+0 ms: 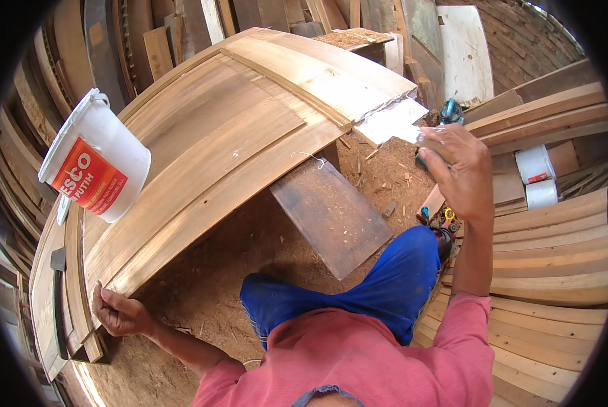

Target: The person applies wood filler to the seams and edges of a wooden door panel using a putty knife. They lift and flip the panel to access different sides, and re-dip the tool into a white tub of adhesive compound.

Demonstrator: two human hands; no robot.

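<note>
A large wooden panel (216, 142) with raised strips lies in front of me. At its near left corner is my left hand (119, 313), its fingers curled in a pinch against the edge; whether they hold anything is hidden. My right hand (461, 169) is raised off the panel's right end, thumb and fingers closed round a small brownish piece (438, 146) whose kind I cannot make out. A white plastic bucket (129, 152) with a red label stands on the panel's left part. Nearer my left hand lies a black-handled tool (58, 292).
A shiny white sheet (395, 122) sits at the panel's right end, near a teal power tool (451, 112). A dark board (331, 217) juts out toward my knees. Stacked planks (548, 251) and white cans (534, 164) are at the right; upright boards (104, 54) line the back.
</note>
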